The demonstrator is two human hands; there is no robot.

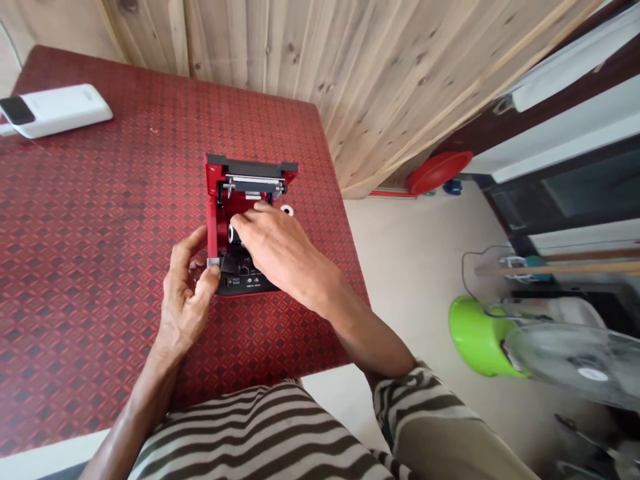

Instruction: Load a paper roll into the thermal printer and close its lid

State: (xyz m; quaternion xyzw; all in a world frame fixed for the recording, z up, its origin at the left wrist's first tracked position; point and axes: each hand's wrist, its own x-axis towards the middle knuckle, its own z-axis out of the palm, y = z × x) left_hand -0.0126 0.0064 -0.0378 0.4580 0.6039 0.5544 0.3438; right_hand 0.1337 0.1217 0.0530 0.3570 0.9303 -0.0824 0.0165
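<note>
A small red and black printer [213, 227] lies on the table with its lid [253, 167] raised, showing a roller along the lid's inner side. My left hand [187, 287] grips its left front corner, thumb on top and fingers against the side. Reaching into the printer's open bay from the right, my right hand [280, 247] has its fingers closed on a dark roll with a white core [232, 233]. Most of that roll is hidden under the hand. A white ring-shaped end [287, 211] shows just beyond my right knuckles, beside the printer; what it belongs to is hidden.
The table [125, 200] has a red patterned cover. A white handheld device with a dark end [65, 110] lies at its far left. Wooden planks [300, 53] rise behind. To the right on the floor are a green stool [475, 337], a fan [575, 360] and a red basin [437, 172].
</note>
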